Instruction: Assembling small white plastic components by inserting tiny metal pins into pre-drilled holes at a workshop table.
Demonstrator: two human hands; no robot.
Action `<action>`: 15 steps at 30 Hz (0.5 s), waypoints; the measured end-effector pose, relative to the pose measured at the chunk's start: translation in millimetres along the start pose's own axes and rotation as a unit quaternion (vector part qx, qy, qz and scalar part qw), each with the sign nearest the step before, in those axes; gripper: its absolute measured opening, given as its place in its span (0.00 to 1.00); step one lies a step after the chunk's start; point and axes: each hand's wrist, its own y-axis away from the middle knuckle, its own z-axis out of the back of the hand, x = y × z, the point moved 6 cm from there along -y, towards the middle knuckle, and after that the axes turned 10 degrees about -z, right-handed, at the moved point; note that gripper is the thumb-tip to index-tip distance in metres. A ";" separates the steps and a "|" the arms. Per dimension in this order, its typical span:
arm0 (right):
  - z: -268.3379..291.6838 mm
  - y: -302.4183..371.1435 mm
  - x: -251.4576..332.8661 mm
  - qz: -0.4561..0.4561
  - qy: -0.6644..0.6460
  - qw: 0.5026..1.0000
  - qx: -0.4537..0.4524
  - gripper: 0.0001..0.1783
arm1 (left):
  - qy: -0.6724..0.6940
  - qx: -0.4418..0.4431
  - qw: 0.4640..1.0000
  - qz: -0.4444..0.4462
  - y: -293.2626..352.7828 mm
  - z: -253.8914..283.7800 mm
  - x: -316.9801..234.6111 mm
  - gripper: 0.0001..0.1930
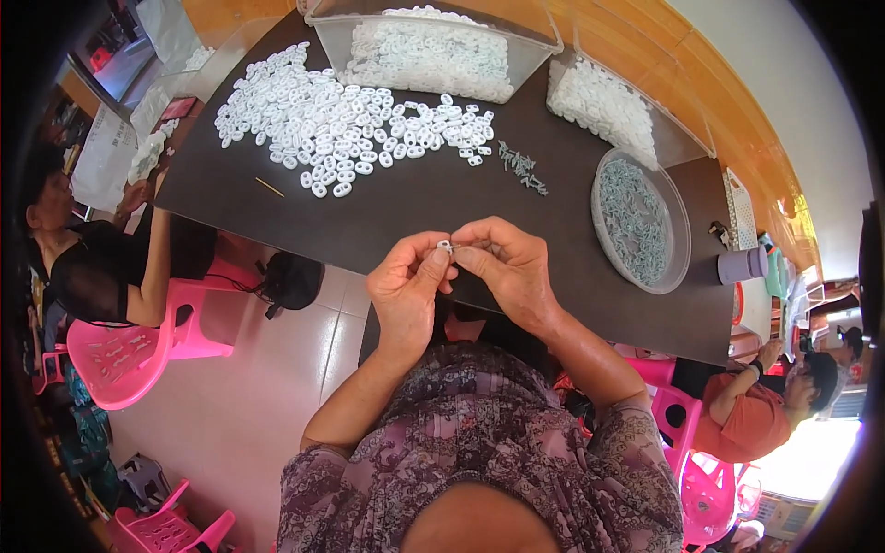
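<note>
My left hand (406, 290) pinches a small white plastic piece (445, 246) between thumb and fingertips, just in front of the table's near edge. Close against it, my right hand (513, 276) is closed with its thumb and forefinger at the piece; whatever those fingertips hold is too small to make out. Beyond my hands spreads a large heap of white oval plastic pieces with holes (304, 115). To its right lies a little pile of grey-green screw-like parts (524, 169). More such parts fill a round clear dish, whose rim (681, 207) shows at the right.
Two clear bins, one at the back (334, 41) and one at the back right (687, 143), hold white pieces. A thin yellowish stick (269, 187) lies left on the dark table (369, 226). A purple-grey cup (740, 265) stands far right. Other people sit at both sides near pink chairs (120, 364).
</note>
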 end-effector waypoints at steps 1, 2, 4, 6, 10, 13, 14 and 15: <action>0.5 -0.8 -2.5 0.002 0.001 1.000 0.002 0.05 | -0.005 -0.005 1.000 0.008 2.2 0.9 1.8 0.07; 3.5 -2.0 -6.1 0.022 0.065 0.998 -0.016 0.04 | -0.010 -0.009 1.000 0.014 3.1 1.4 3.7 0.07; 6.2 -5.1 -7.5 0.048 0.129 0.990 -0.033 0.03 | -0.005 -0.010 1.000 0.011 3.1 -1.3 5.4 0.07; 3.4 -7.4 -2.5 0.098 0.190 0.976 -0.042 0.02 | 0.019 -0.015 0.999 0.026 2.0 -0.8 8.7 0.07; -0.4 -18.5 6.3 0.122 0.212 0.969 -0.044 0.02 | 0.040 -0.014 0.999 0.017 -8.8 6.0 11.9 0.07; 1.1 -34.8 19.6 0.153 0.244 0.957 -0.024 0.03 | 0.044 -0.032 0.998 0.012 -17.3 10.1 13.3 0.08; 6.8 -43.7 21.4 0.145 0.254 0.955 -0.055 0.04 | 0.044 -0.032 0.998 0.011 -20.0 11.3 14.6 0.08; 11.9 -53.3 22.9 0.136 0.264 0.951 -0.085 0.05 | 0.038 -0.034 0.998 0.022 -21.0 12.8 17.3 0.08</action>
